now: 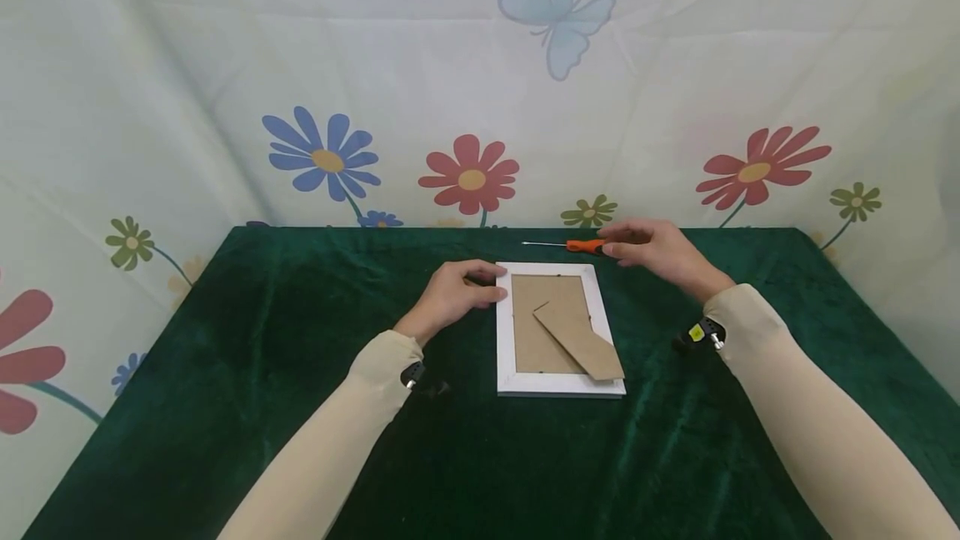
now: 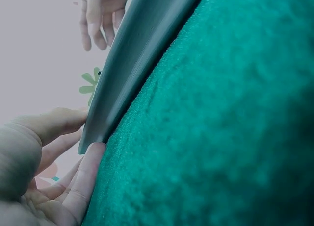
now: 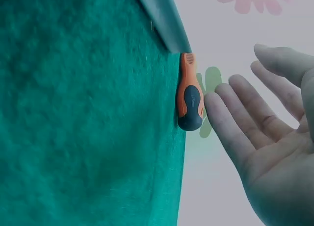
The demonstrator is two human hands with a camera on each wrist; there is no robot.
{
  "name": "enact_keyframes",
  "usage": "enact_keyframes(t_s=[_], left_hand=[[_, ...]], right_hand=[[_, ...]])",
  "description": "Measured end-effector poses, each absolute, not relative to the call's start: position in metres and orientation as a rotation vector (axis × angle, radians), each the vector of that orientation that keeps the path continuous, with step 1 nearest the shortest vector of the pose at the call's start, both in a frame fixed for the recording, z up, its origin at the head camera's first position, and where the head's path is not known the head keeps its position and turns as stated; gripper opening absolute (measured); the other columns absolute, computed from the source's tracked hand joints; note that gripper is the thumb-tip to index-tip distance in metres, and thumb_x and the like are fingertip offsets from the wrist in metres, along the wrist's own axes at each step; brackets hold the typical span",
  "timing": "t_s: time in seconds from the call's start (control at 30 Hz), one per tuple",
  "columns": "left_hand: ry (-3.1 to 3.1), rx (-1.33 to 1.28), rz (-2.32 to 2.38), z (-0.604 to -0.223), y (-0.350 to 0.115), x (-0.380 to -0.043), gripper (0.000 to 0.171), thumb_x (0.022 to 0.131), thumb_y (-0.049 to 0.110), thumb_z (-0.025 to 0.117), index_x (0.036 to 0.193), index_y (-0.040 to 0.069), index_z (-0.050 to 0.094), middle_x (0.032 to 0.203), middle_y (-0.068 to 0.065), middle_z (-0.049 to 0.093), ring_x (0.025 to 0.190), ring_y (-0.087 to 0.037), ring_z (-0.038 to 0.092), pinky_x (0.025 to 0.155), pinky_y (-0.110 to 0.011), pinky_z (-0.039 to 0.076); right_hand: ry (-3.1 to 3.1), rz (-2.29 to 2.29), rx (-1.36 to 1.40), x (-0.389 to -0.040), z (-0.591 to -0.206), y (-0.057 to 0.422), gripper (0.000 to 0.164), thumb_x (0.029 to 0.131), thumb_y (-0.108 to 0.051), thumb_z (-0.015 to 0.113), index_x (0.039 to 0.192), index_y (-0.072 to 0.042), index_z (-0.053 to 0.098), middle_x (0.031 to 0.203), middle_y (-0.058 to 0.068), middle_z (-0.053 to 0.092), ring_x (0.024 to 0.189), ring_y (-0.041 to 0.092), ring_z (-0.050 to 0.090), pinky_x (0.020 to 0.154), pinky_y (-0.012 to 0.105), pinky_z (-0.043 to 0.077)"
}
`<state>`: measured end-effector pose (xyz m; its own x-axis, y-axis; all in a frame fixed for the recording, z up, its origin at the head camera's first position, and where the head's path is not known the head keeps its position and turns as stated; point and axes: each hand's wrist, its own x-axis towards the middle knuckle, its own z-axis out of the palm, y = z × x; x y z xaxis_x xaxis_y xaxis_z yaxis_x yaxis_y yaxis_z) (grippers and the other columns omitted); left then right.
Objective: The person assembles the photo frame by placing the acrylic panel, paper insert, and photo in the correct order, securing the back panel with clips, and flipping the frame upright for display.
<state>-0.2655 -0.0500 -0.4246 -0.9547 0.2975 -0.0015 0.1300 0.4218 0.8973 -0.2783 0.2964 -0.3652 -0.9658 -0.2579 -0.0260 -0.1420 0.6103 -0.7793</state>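
A white picture frame (image 1: 506, 340) lies face down, its brown backing board (image 1: 543, 340) uppermost. The board's brown stand flap (image 1: 588, 348) slants across toward the near right corner. At the frame's far left corner my left hand (image 1: 456, 294) holds the edge between thumb and fingers; the left wrist view shows the thumb (image 2: 61, 123) against the rim. Beyond the frame lies a screwdriver with an orange and black handle (image 3: 190, 96) and a thin metal shaft (image 1: 543, 244). My right hand (image 3: 274, 133) is beside that handle, fingers spread and fairly straight, holding nothing.
Dark green velvet cloth (image 1: 337, 440) covers the table. Its far edge runs close behind the screwdriver. A pale curtain (image 1: 420, 40) printed with flowers and a butterfly hangs behind and around the table.
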Motion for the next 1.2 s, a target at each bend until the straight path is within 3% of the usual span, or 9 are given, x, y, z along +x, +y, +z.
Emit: enact_keyframes(t_s=[0.87,1.2], left_hand=[[2.497,0.376,1.563,-0.421,-0.050,-0.264,0.038,0.097,0.024,0.082,0.134,0.018,0.074,0.125,-0.005,0.070,0.097,-0.020,0.073,0.101,-0.043,0.058],[2.497,0.391,1.559,-0.422,-0.051,-0.265,0.039,0.096,0.026,0.083,0.134,0.019,0.074,0.125,-0.004,0.070,0.097,-0.020,0.074,0.101,-0.044,0.058]], right_hand=[[2.825,-1.131,-0.413,-0.316,-0.368,0.287,0.046,0.107,-0.021,0.068,0.147,-0.002,0.060,0.142,0.023,0.061,0.132,0.040,0.054,0.112,0.060,0.046],[2.843,-1.056,-0.431,-0.325,-0.378,0.283,0.040,0.105,-0.015,0.069,0.141,0.002,0.063,0.139,0.024,0.062,0.126,0.041,0.056,0.112,0.059,0.046]])
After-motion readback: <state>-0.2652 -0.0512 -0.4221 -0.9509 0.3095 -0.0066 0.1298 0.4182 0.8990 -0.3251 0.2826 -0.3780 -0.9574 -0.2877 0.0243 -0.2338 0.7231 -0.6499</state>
